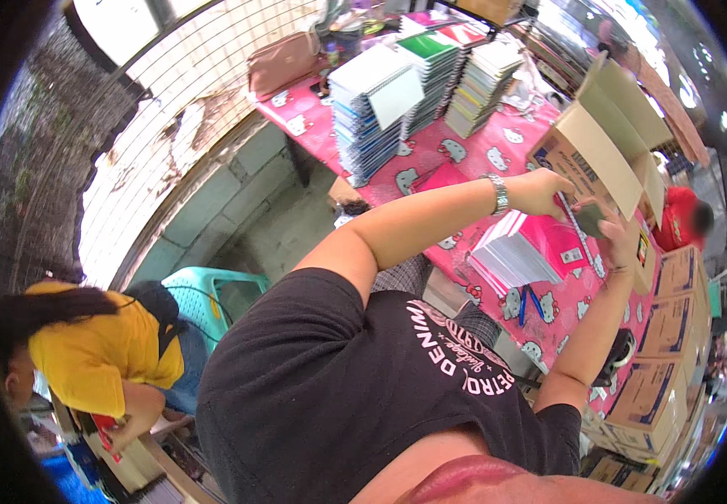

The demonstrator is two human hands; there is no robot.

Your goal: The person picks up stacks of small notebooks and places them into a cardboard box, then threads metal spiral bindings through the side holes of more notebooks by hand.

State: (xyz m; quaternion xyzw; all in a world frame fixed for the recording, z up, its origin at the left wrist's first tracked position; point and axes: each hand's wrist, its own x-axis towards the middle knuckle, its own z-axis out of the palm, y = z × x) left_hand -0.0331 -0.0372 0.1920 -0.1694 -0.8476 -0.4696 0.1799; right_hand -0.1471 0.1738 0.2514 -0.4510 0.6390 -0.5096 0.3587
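Observation:
My left hand (542, 191), with a metal watch at the wrist, is closed on the upper end of a thin pink-edged notebook (581, 237) held nearly edge-on. My right hand (621, 238) is closed at its other side. A dark grey-green flat piece (589, 221) shows between my hands; whether it belongs to the notebook I cannot tell. Just below them lies a stack of pink-covered notebooks (502, 259), white page edges facing me. A blue-handled tool, apparently pliers (534, 304), rests on the pink patterned tablecloth (498, 157) beside that stack.
Tall stacks of spiral notebooks (369, 118) stand at the table's far left, near a brown bag (284, 65). Beyond my hands is an open carton (567, 160). Closed cartons (649, 391) are piled at right. One person in yellow (124, 340) sits left; another in red (674, 220) is at right.

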